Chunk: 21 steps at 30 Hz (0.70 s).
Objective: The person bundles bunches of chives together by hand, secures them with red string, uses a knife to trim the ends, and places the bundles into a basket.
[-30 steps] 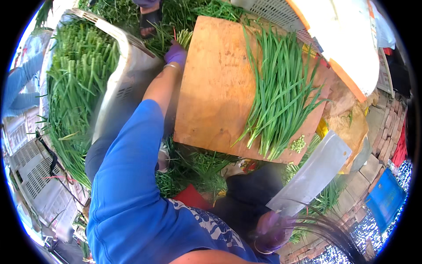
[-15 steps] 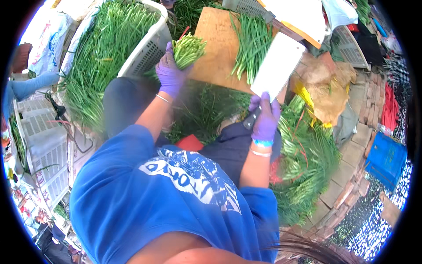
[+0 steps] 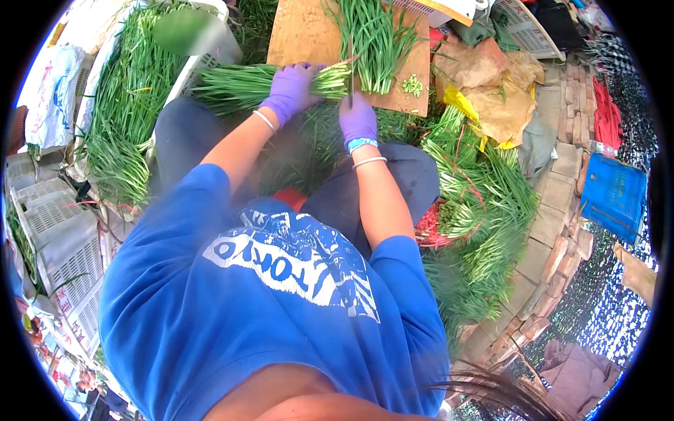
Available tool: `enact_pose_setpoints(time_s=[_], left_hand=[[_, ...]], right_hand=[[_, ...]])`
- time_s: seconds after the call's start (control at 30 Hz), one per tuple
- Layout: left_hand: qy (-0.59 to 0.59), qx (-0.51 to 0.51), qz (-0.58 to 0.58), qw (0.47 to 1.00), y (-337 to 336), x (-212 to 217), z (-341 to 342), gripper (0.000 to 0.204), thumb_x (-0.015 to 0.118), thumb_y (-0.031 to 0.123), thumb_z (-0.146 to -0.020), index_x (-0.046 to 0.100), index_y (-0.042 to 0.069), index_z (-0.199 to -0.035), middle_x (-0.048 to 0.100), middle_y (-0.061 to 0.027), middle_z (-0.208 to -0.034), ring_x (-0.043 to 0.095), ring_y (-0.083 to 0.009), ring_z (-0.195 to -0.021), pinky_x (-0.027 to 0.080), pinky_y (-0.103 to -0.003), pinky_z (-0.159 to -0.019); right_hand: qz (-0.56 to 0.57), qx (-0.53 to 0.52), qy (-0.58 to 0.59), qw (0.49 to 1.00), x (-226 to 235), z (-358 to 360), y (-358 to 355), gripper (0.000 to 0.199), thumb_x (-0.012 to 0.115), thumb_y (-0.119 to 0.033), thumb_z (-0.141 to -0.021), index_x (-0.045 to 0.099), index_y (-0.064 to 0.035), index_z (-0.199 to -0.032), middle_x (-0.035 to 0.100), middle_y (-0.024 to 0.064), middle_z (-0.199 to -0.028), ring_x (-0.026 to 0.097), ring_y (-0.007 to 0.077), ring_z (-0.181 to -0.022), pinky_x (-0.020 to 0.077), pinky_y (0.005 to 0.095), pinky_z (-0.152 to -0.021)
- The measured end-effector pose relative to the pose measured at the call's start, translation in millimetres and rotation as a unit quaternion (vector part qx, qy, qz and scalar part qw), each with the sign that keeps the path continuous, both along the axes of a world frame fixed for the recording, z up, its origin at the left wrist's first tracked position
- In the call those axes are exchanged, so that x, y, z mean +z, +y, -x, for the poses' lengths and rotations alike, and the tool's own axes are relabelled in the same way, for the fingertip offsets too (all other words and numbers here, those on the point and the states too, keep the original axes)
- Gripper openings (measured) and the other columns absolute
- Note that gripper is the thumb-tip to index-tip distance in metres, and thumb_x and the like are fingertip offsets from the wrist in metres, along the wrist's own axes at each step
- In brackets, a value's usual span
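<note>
My purple-gloved left hand is closed round a bunch of chives, which lies across the near edge of a wooden cutting board. Its pale stem ends point right, against the blade of a cleaver seen edge-on. The cleaver's handle is in my right hand, also purple-gloved, at the board's near edge. Just right of the blade lies another pile of chives on the board. Small chopped stem bits sit near the board's right corner.
At the left stands a white plastic crate heaped with chives. Tied bundles of chives cover the floor at my right, beside brown paper. Farther right are a brick edging and a blue bin.
The bunch has come down from upright in my left hand to lying flat at the board. The cleaver, earlier broadside at the right, has swung in edge-on against its stem ends; chopped bits now show.
</note>
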<state>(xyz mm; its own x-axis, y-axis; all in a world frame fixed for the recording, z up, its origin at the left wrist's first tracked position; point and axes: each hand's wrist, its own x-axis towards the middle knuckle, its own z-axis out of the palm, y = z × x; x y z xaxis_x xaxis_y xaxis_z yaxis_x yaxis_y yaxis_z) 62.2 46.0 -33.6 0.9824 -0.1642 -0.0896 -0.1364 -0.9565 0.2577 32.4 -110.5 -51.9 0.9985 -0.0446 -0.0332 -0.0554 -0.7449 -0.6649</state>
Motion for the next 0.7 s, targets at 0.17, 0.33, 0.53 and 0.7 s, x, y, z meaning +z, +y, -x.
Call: enact_pose_setpoints(time_s=[0.17,0.33,0.53,0.7], left_hand=[[-0.188,-0.025,0.13,0.973,23,-11,-6,0.044,0.062,0.044,-0.069,0.058,0.018,-0.104,0.059,-0.0103,-0.082,0.058,-0.0297,-0.077,0.046,-0.039,-0.066],[-0.199,-0.057,0.004,0.978,15,-17,-8,0.021,0.05,0.03,-0.082,0.06,0.012,-0.08,0.056,-0.0067,-0.061,0.056,-0.0254,-0.053,0.042,-0.037,-0.048],[-0.24,-0.124,-0.214,0.939,1,-18,-12,0.019,0.051,0.021,-0.076,0.053,0.006,-0.065,0.055,-0.0107,-0.059,0.055,-0.0254,-0.05,0.041,-0.035,-0.043],[-0.201,-0.157,-0.123,0.959,14,-32,-23,0.017,0.052,0.022,-0.073,0.052,0.006,-0.067,0.054,-0.0111,-0.057,0.056,-0.0279,-0.051,0.043,-0.039,-0.044]], right_hand=[[-0.003,0.007,0.001,1.0,-4,-11,1,0.021,0.048,-0.02,-0.08,0.054,-0.0008,-0.085,0.057,0.0233,-0.075,0.056,0.0397,-0.071,0.0441,0.0466,-0.063],[0.0,0.001,0.001,1.0,-9,-14,10,0.019,0.049,-0.019,-0.079,0.053,-0.0011,-0.083,0.057,0.0237,-0.074,0.056,0.0398,-0.071,0.044,0.0468,-0.063],[0.003,-0.005,0.032,0.999,-6,-11,10,0.019,0.048,-0.019,-0.078,0.054,-0.0021,-0.082,0.058,0.0233,-0.076,0.056,0.0398,-0.072,0.0443,0.0471,-0.065],[-0.001,-0.004,0.045,0.999,-9,-10,14,0.021,0.049,-0.02,-0.078,0.055,-0.0007,-0.081,0.059,0.0226,-0.075,0.057,0.0388,-0.071,0.0453,0.0463,-0.066]])
